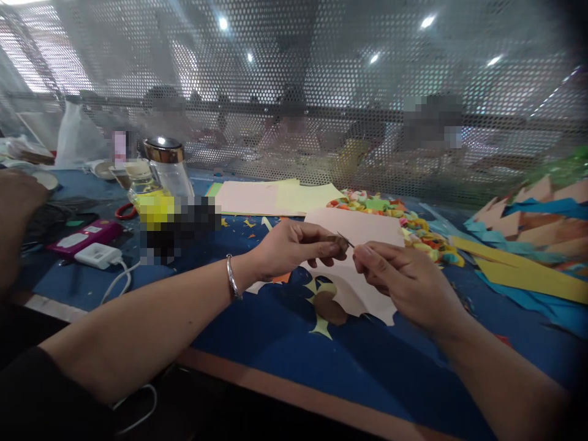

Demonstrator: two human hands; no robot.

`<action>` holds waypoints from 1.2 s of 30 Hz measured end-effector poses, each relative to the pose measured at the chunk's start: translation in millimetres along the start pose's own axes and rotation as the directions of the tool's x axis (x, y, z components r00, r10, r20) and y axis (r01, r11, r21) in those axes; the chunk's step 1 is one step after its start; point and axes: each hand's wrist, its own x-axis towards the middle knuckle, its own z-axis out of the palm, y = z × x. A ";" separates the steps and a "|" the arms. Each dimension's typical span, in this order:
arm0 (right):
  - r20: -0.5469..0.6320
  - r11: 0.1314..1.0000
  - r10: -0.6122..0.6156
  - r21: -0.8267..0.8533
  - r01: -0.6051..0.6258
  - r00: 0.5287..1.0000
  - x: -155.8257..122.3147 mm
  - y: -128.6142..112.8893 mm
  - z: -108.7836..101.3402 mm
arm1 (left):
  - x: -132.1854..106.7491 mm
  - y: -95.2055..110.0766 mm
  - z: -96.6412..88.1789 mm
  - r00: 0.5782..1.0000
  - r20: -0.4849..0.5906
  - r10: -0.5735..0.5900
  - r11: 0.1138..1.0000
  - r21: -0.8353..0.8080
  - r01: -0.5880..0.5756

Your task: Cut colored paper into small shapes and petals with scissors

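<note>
At the far left, another person's bare forearm (13,214) rests near a flat purple box (85,237) with a white plastic charger (98,255) beside it. Farther right stands a clear jar with a gold-and-black lid (168,162), then flat sheets of pale pink and yellow paper (257,197). The left hand (294,244), a silver bangle (232,277) at its wrist, pinches a small dark-brown piece (340,247), its material unclear, above a large pale-pink sheet (353,275). Below lie curved pale-yellow paper scraps (323,329) and a rounded flat brown piece (329,308). The right hand (397,278) grips a thin, dark, needle-like item (348,242) between thumb and fingers, its tip at the brown piece. The step in hand seems to be close fingertip work joining these two; the next move likely calls for a steady left pinch and fine right-hand control. Rightmost, zigzag-edged coloured papers (542,226) lie fanned.
</note>
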 end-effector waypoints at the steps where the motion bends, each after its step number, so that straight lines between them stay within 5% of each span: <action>1: -0.002 1.000 0.002 -0.002 -0.002 1.000 0.1 0.5 -0.3 | -0.1 0.9 -0.4 1.000 -0.001 0.000 1.000 0.005 0.000; 36: 0.014 0.998 0.014 -0.056 -0.013 1.000 2.2 3.9 -1.6 | 2.5 6.5 -7.8 0.993 0.066 -0.097 0.992 -0.076 0.102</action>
